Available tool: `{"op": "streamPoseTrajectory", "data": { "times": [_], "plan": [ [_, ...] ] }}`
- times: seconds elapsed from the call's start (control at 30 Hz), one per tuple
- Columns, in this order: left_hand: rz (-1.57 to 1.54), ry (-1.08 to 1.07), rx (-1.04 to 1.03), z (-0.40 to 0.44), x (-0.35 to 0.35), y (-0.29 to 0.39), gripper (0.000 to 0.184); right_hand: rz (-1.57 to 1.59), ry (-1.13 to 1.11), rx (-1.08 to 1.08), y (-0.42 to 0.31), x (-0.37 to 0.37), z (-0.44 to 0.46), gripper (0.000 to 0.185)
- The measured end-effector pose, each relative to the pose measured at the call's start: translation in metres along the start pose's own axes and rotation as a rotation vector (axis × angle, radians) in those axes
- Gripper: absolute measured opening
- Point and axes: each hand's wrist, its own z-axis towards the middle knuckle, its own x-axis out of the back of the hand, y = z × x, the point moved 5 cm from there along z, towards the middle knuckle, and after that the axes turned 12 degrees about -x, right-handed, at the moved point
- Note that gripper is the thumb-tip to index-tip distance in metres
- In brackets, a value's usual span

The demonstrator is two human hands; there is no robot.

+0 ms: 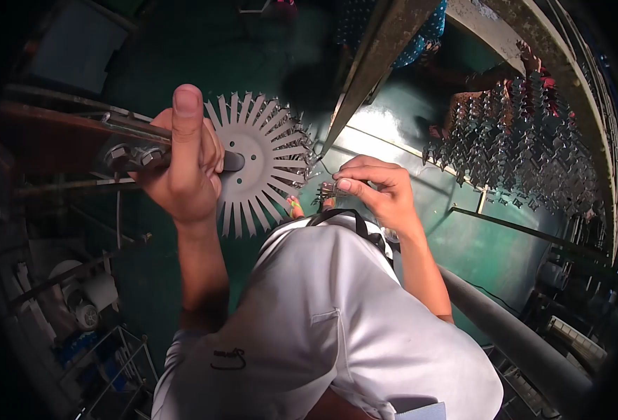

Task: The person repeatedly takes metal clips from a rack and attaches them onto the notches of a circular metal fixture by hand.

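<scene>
Toothed wheel (261,168) beside right hand (386,192), beam (373,66) ahead

White glare (384,126) brightens the green floor (491,259) beside a slanting beam (379,63).

Spoked disc at 10 o'clock, fistful of bits just off its 4 o'clock edge

So the pale grey disc (258,173) is seen pretty much face-on, its flat spokes cut with notched tips and a few small holes punched round the middle. The 9 o'clock side is covered by the left hand (191,157), curled right by the stubby dark shaft (234,162); the exact grip can't be made out. Shiny little parts (297,133) are bunched behind the 1-to-3 o'clock rim. Small spiky metal pieces (325,192) are pinched at the right hand's (386,192) fingertips, too tiny to count.
</scene>
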Motion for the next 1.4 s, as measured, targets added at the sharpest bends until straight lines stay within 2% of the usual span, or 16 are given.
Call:
{"op": "streamPoseTrajectory", "data": {
  "times": [0.17,0.5,0.6,0.7,0.9,1.2,1.4],
  "plan": [
    [0.008,0.004,-0.014,0.000,-0.001,0.002,0.057,-0.010,-0.087,-0.062,0.007,-0.026,0.002,0.014],
    [0.015,0.046,-0.013,0.000,-0.003,0.005,0.057,-0.305,-0.074,0.147,-0.007,-0.041,0.004,0.012],
    [0.015,0.054,-0.009,0.000,-0.003,0.005,0.056,-0.276,-0.046,0.169,-0.005,-0.043,0.002,0.013],
    [0.010,0.059,-0.003,-0.001,-0.002,0.004,0.056,-0.154,-0.013,-0.044,-0.001,-0.041,-0.001,0.013],
    [-0.005,0.049,0.008,0.000,-0.001,0.004,0.056,-0.314,0.036,0.193,-0.005,-0.045,0.002,0.012],
    [0.015,0.035,0.013,-0.001,0.002,0.001,0.054,-0.409,0.164,0.100,-0.014,-0.050,-0.001,0.014],
    [-0.064,0.059,0.081,-0.007,0.005,-0.006,0.052,-0.562,0.037,0.129,-0.037,-0.028,-0.005,0.023]
  ]
}}
